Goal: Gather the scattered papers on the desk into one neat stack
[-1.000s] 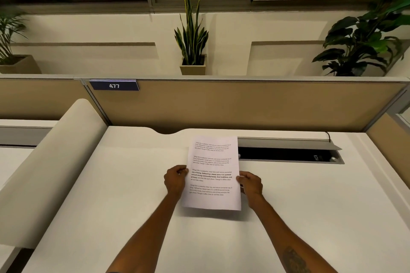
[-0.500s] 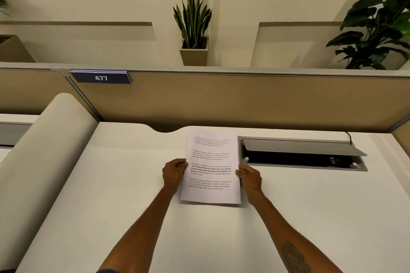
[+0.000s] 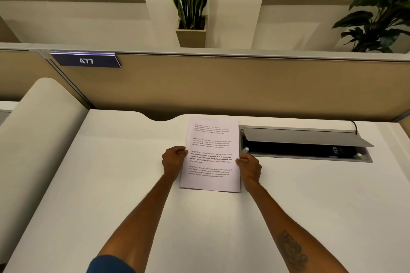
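The stack of papers (image 3: 210,155) sits in the centre of the frame, flat or nearly so on the white desk (image 3: 111,173), just left of the open cable hatch (image 3: 306,144); the left hand (image 3: 174,159) pinches its left edge with fingers curled closed, and the right hand (image 3: 248,166) grips the right edge likewise. No other loose sheets show. The stack looks light, thin and floppy, so it would likely sag or fan if held by one corner; gripping both long edges at mid-height seems the sound hold, and tapping an edge on the desk should square it.
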